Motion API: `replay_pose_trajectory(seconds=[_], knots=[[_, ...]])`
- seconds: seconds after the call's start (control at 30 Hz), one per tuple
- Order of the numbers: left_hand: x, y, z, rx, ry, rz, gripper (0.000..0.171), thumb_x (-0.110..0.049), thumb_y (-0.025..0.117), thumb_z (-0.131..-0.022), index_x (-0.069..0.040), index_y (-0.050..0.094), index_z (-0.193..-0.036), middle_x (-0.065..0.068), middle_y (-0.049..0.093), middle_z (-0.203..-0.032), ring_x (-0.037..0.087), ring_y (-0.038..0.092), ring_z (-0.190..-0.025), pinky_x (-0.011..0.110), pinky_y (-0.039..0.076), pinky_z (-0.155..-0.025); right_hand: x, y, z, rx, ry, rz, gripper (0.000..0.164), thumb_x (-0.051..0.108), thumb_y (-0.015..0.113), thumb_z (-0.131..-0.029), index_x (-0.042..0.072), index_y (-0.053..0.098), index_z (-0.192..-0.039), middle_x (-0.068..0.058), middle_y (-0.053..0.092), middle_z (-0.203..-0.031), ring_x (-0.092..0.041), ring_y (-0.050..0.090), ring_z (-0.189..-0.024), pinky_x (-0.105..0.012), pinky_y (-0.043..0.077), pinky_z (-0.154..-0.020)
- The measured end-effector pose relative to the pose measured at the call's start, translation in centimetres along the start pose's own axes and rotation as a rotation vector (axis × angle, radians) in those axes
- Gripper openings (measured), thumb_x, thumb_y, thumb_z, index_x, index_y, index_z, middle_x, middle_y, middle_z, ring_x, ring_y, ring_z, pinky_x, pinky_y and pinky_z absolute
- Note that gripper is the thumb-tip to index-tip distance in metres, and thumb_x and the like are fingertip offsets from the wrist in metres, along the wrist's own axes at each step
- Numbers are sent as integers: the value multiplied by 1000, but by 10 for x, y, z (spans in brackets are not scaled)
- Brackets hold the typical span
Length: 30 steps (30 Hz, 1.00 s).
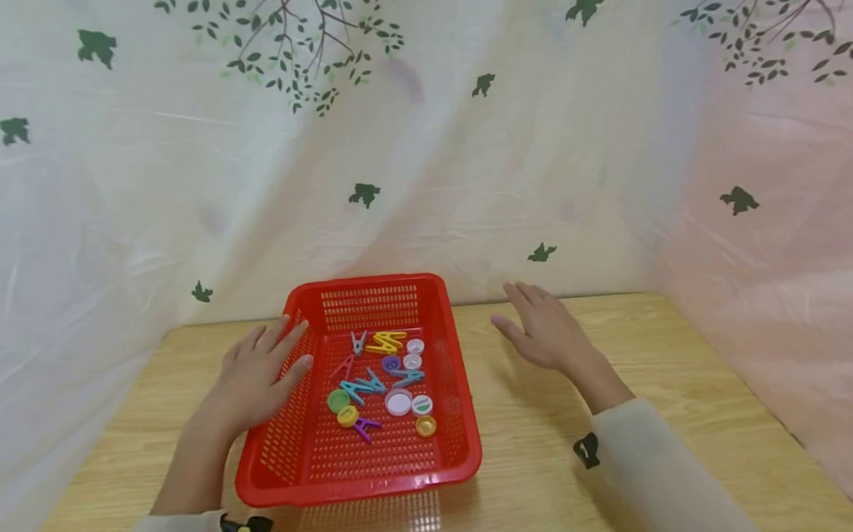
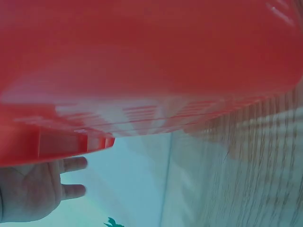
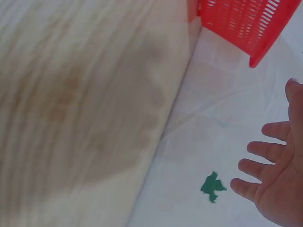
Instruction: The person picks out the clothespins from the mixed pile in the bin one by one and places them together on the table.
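Observation:
A red plastic basket point(image 1: 383, 484) with slotted walls stands on the wooden table. Inside it lie several clothespins, among them yellow clothespins point(image 1: 386, 342), blue clothespins point(image 1: 363, 384) and a purple clothespin point(image 1: 365, 427). Bottle caps lie among them: a green cap point(image 1: 339, 401), a yellow cap point(image 1: 347, 416), a white cap point(image 1: 422, 405) and an amber cap point(image 1: 426, 426). My left hand point(image 1: 258, 379) is over the basket's left rim, fingers extended and holding nothing. To the right of the basket, my right hand point(image 1: 548, 329) hovers above the table with straight, spread fingers, also holding nothing.
The wooden table point(image 1: 679, 413) extends on both sides of the basket. A pale curtain point(image 1: 449, 172) with green leaf prints rises at the table's back edge and along its sides. Each wrist wears a dark strap point(image 1: 586, 450) at the sleeve cuff.

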State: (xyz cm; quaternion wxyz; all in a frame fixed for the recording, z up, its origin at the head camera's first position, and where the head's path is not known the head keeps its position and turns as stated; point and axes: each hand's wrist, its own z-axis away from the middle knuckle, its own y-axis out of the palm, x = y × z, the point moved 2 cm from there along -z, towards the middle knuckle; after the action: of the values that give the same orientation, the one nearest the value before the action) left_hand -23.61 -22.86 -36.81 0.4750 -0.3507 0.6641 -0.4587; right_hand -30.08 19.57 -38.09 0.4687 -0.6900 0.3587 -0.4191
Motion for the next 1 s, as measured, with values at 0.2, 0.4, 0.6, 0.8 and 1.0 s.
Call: replay_pose_trajectory(seconds=[0.2, 0.4, 0.6, 0.8, 1.0], knots=[[12, -1, 2, -15, -21, 59, 67, -42, 51, -106, -12, 30, -162, 25, 26, -164, 53, 26, -143, 80, 30, -105, 15, -9, -12, 5, -47, -33, 73, 47, 47, -107, -1, 30, -158, -26, 35, -160, -45, 33, -147, -59, 27, -121], [21, -3, 3, -38, -20, 176, 63, -40, 50, -107, -8, 33, -159, 25, 35, -158, 51, 35, -138, 76, 43, -97, 40, -14, -23, 20, -40, -15, 73, 45, 57, -103, 5, 32, -159, -21, 38, -160, -42, 36, -147, -61, 34, -117], [28, 0, 3, -32, -13, 322, 59, -36, 48, -109, -2, 37, -156, 28, 45, -147, 41, 58, -113, 54, 59, -84, 70, -15, -30, 40, -76, 9, 75, 45, 63, -100, 9, 34, -159, -16, 42, -159, -38, 38, -146, -60, 40, -113], [37, 6, 3, -61, -75, 444, 51, -27, 51, -109, 0, 43, -150, 23, 58, -124, 27, 63, -89, 33, 58, -68, 97, -9, -33, 88, -150, 80, 77, 48, 63, -99, 11, 33, -160, -13, 42, -159, -34, 40, -145, -55, 42, -113], [44, 7, 3, -51, -189, 691, 51, -27, 54, -108, -3, 42, -151, 23, 56, -123, 28, 63, -94, 34, 60, -74, 121, -7, -38, 130, -245, 177, 75, 51, 59, -101, 10, 34, -160, -12, 46, -157, -33, 42, -144, -51, 37, -118]])
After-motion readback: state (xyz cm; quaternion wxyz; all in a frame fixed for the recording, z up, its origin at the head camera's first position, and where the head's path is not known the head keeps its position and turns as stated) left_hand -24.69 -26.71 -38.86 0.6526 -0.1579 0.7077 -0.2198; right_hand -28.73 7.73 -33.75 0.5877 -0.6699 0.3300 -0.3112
